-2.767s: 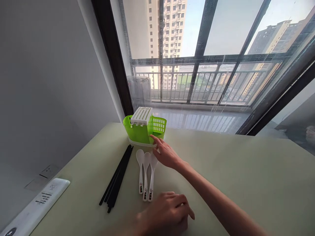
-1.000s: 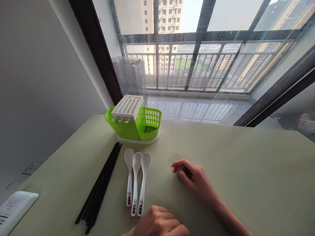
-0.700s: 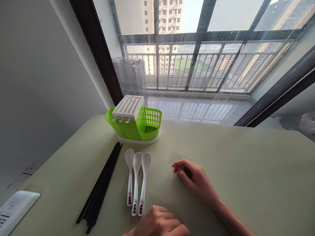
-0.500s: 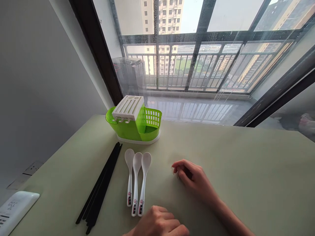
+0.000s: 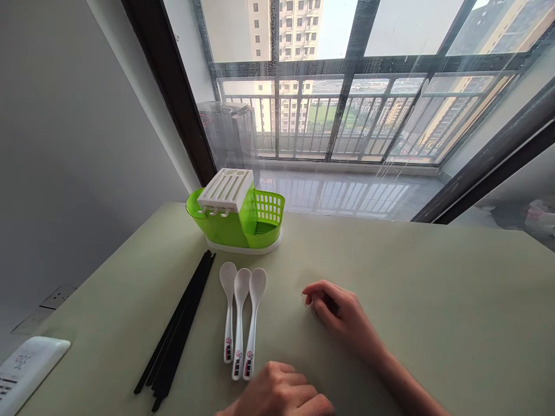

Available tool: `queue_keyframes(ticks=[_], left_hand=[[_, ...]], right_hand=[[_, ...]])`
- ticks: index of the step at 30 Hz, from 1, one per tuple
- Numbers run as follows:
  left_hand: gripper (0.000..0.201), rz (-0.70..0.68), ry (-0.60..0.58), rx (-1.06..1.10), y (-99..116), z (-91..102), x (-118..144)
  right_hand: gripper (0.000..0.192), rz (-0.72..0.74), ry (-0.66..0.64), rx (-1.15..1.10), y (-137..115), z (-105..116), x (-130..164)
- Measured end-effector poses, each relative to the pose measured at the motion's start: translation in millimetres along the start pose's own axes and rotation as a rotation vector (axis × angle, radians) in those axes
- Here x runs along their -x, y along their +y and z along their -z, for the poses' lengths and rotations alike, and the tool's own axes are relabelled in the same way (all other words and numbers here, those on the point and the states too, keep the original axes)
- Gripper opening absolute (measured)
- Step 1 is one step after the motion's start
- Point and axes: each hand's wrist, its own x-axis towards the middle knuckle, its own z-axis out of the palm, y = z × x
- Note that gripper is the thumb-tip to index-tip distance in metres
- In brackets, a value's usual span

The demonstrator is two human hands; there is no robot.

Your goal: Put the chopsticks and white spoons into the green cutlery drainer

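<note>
Nothing on the table (image 5: 411,300) has shifted over the last second; both hands and the cutlery sit where they did, though a few seconds back the right hand (image 5: 342,315) was stretched out to the green cutlery holder (image 5: 236,216) and has since drawn back. It now rests on the table's middle, fingers curled loosely inward, holding nothing. Three white spoons (image 5: 240,320) lie side by side just to its left, bowls pointing toward the far edge, handles toward the near edge; a clear gap separates them from the right hand. At the near edge the left hand (image 5: 277,396) lies with fingers folded under, empty, its knuckles just beside the spoon handles' ends without touching them. Left of the spoons a bundle of black chopsticks (image 5: 176,332) lies slantwise. Beyond the spoons, the holder stands near the far left corner.
</note>
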Motion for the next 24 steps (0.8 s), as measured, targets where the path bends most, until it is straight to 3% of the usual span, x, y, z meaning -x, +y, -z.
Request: queue_keyframes(ticks=[24], left_hand=[[0.034, 0.006, 0.004, 0.001, 1.4, 2.4, -1.6]], right_hand=[[0.020, 0.013, 0.003, 0.000, -0.1, -0.1, -0.2]])
